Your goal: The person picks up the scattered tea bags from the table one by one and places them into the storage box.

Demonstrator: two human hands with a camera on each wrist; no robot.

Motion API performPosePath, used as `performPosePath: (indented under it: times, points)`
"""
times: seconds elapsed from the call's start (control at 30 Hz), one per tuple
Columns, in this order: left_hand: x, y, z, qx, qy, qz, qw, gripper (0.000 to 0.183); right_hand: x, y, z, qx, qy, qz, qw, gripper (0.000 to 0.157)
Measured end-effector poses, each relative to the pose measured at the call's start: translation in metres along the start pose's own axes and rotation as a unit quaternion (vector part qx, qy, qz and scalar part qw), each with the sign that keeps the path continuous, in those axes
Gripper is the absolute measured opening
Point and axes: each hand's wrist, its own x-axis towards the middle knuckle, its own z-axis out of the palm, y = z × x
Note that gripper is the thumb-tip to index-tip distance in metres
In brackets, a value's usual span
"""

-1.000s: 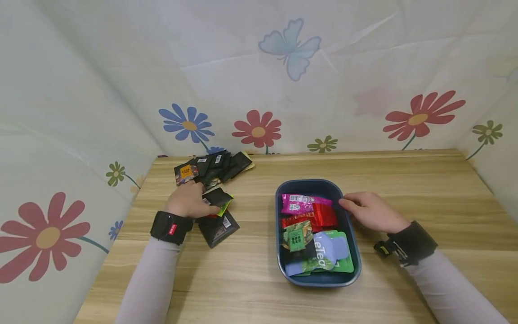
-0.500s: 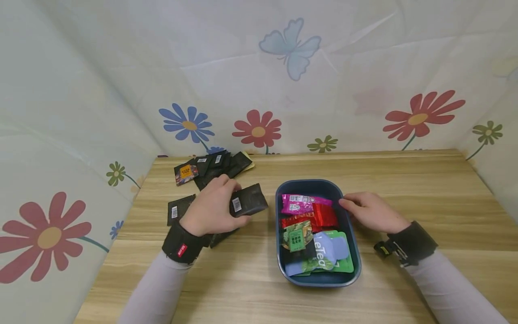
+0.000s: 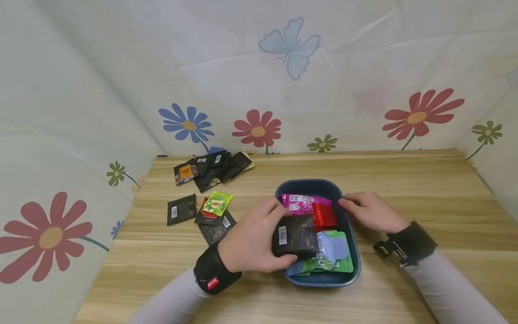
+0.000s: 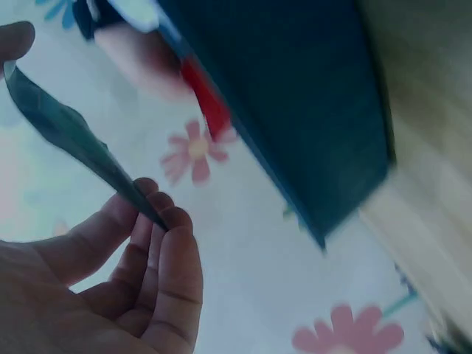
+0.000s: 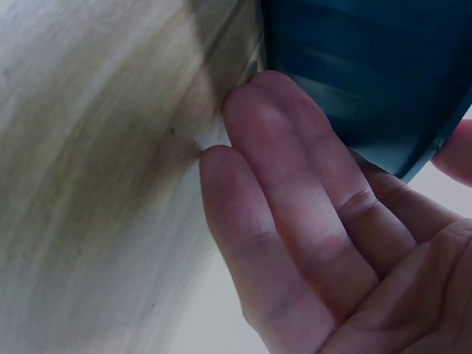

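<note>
My left hand pinches a flat black sachet with a white barcode label, over the left part of a dark blue plastic bin. In the left wrist view the sachet appears edge-on between thumb and fingertips, apart from the bin wall. Inside the bin are a magenta packet, a shiny red packet, and green and blue tea packets. My right hand rests at the bin's right rim. Its fingers lie extended beside the outer wall in the right wrist view.
Several black sachets lie piled at the table's back left. Nearer are a single black sachet and a small stack topped by a yellow-green tea sachet. A flower-printed cloth encloses the wooden table.
My left hand has picked up a black sachet from the left stack and carried it right, over the bin, uncovering the yellow-green sachet. My right hand has stayed at the rim.
</note>
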Motion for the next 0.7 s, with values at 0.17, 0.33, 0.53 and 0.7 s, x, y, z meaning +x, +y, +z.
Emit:
performPosePath:
  times: [0.17, 0.33, 0.53, 0.7]
  points:
    - [-0.001, 0.014, 0.015, 0.008, -0.015, 0.031, 0.9994, 0.076, 0.000, 0.000, 0.000, 0.004, 0.001, 0.000, 1.000, 0.037]
    - [-0.003, 0.021, 0.022, 0.021, -0.020, 0.034, 0.9990, 0.079, 0.000, 0.000, 0.001, 0.005, 0.001, 0.001, 1.000, 0.037]
    - [-0.006, 0.022, 0.024, 0.047, -0.027, 0.028, 0.9982, 0.105, 0.000, 0.001, 0.001, 0.009, 0.001, 0.000, 1.000, 0.037]
    - [-0.009, 0.017, 0.022, 0.064, -0.054, 0.020, 0.9963, 0.143, 0.001, 0.000, 0.001, 0.007, 0.001, 0.000, 1.000, 0.037]
